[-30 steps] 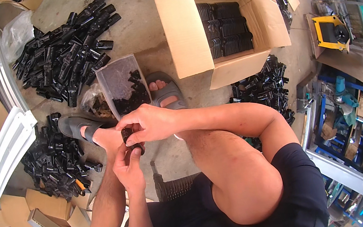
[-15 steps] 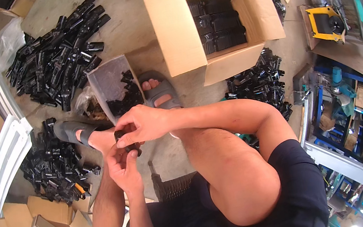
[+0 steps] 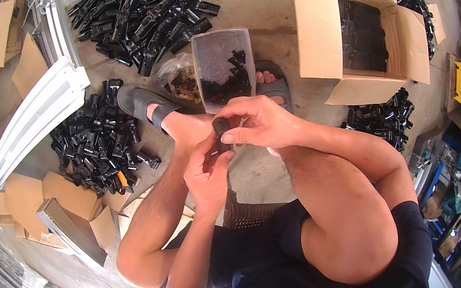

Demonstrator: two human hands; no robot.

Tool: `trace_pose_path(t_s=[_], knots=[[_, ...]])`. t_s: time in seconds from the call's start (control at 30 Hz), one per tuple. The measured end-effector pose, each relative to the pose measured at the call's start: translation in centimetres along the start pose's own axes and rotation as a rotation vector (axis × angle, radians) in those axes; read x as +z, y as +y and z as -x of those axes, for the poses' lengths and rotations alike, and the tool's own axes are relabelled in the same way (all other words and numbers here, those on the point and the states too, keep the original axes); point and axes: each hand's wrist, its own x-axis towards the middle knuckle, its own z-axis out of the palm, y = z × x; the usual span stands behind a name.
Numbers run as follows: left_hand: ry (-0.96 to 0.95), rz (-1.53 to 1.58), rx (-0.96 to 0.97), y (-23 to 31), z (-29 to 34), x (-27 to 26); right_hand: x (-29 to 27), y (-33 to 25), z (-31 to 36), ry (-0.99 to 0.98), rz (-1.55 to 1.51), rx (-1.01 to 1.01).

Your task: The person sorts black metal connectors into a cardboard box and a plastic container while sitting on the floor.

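Between my two hands is a short, dark, tube-like black part [image 3: 220, 128], held roughly upright above my lap. My left hand [image 3: 205, 170] grips it from below with bent fingers and thumb. From the other side, my right hand [image 3: 263, 121] pinches it between thumb and fingers. Just beyond the hands stands a grey open bin [image 3: 220, 44], with small black pieces [image 3: 227, 88] at its bottom. The inner fingertips of both hands are partly hidden.
Heaps of black parts lie on the floor: a far heap [image 3: 149, 16], a left heap [image 3: 94, 140] and a right heap [image 3: 383, 120]. An open cardboard box [image 3: 317, 24] holds stacked black parts. White curved panels [image 3: 35, 120] stand at left. A crumpled plastic bag [image 3: 177, 70] touches the bin.
The whole view has swung, so the bin, box and heaps appear farther right and higher. Both hands still hold the black part, which now appears more upright.
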Motion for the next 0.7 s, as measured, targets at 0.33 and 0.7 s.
trace_pose_path(t_s=[0.33,0.7], knots=[[-0.029,0.010,0.106,0.4,0.0,-0.1,0.0,-1.1,0.1,0.004,0.129,-0.163],[-0.014,-0.030,0.155,0.2,0.1,0.0,0.1,-1.6,0.1,0.012,0.101,-0.163]])
